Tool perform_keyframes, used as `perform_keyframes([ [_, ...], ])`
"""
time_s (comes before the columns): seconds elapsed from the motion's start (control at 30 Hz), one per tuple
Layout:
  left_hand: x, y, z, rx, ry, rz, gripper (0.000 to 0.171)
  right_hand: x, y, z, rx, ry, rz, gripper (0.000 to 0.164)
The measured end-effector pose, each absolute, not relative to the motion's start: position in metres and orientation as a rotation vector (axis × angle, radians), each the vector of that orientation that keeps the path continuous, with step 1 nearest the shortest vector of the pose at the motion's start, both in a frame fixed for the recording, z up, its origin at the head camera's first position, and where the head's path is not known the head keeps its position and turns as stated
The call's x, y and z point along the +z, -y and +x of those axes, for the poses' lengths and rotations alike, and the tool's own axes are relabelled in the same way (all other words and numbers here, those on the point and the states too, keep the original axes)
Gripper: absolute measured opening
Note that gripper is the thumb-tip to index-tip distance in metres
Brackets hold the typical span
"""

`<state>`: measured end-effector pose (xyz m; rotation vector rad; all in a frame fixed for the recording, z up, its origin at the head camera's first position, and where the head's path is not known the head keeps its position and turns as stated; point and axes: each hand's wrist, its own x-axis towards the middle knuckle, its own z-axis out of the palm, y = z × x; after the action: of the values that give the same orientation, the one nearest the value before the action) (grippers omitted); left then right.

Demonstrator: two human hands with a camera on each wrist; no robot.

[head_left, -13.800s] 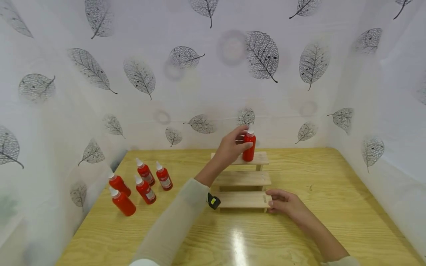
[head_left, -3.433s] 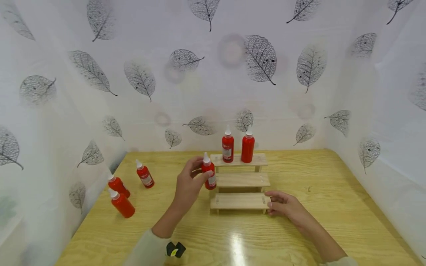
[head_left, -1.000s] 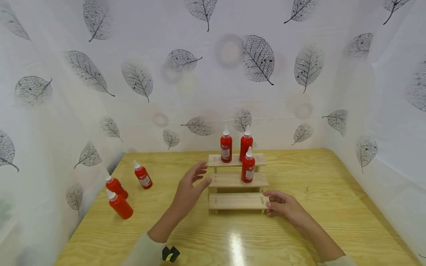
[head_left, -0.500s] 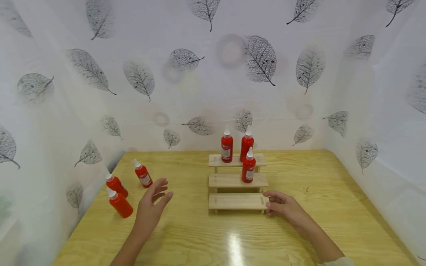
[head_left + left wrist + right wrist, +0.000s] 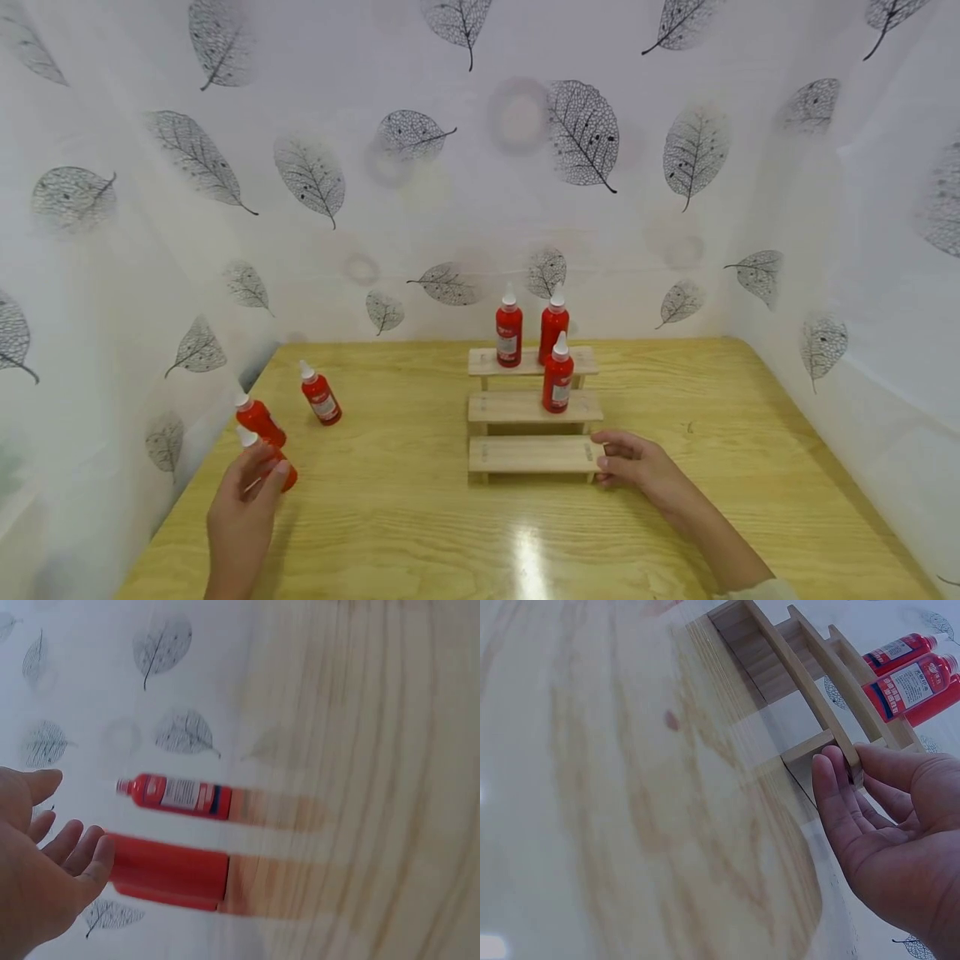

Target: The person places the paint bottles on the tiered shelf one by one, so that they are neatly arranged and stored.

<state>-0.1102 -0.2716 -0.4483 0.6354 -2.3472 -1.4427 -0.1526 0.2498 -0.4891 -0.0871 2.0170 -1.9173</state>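
Observation:
My left hand (image 5: 242, 521) is at the front red squeeze bottle (image 5: 289, 478) on the left of the table, partly covering it. In the left wrist view the fingers (image 5: 91, 859) lie over the blurred bottle's upper end, with the thumb held apart. Another red bottle (image 5: 262, 421) stands just behind, and a third bottle (image 5: 322, 400) a little to the right. My right hand (image 5: 645, 471) pinches the right end of the lowest step of a three-step wooden stand (image 5: 525, 454). Two bottles (image 5: 508, 337) stand on the top step; one bottle (image 5: 557, 385) is on the middle step's right side.
The wooden table (image 5: 405, 533) runs between the left bottles and the stand. A white curtain (image 5: 465, 208) printed with grey leaves encloses the back and both sides.
A bottle my left hand was holding now stands on the middle step. The left hand has since swung left from the stand to the front bottle. My right hand stays on the stand.

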Motion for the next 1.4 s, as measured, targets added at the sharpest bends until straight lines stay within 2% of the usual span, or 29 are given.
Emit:
perform_keyframes([
  [0.23, -0.449, 0.301, -0.112, -1.355, 2.283, 0.744, 0.055, -0.487, -0.251, -0.152, -1.917, -2.028, -0.081, 0.061],
  [0.47, -0.447, 0.316, -0.124, -1.44, 2.405, 0.723, 0.07, -0.49, -0.252, -0.152, -1.923, -2.027, -0.083, 0.06],
  [0.57, -0.447, 0.318, -0.13, -1.494, 2.443, 0.683, 0.071, -0.491, -0.252, -0.152, -1.921, -2.03, -0.092, 0.06],
  [1.03, -0.449, 0.32, -0.137, -1.423, 2.573, 0.68, 0.076, -0.49, -0.251, -0.153, -1.911, -2.024, -0.104, 0.062],
  [1.4, -0.45, 0.308, -0.137, -1.444, 2.567, 0.561, 0.068, -0.491, -0.251, -0.153, -1.908, -2.026, -0.096, 0.061],
])
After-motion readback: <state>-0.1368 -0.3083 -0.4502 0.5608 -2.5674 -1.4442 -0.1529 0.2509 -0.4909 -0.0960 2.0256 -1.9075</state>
